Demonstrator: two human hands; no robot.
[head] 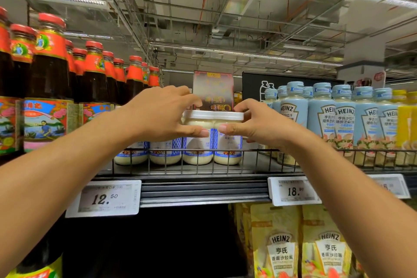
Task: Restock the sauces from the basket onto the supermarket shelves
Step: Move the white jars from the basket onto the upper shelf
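Your left hand (162,113) grips the left jar (204,143) and your right hand (259,122) grips the right jar (230,143), thumbs almost meeting in front. Both jars stand touching on the top shelf (203,192), behind its wire rail. A dark box (213,90) stands behind them.

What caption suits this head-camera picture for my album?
Left hand and right hand grip two white-lidded jars on the shelf, between red-capped bottles and blue Heinz bottles.
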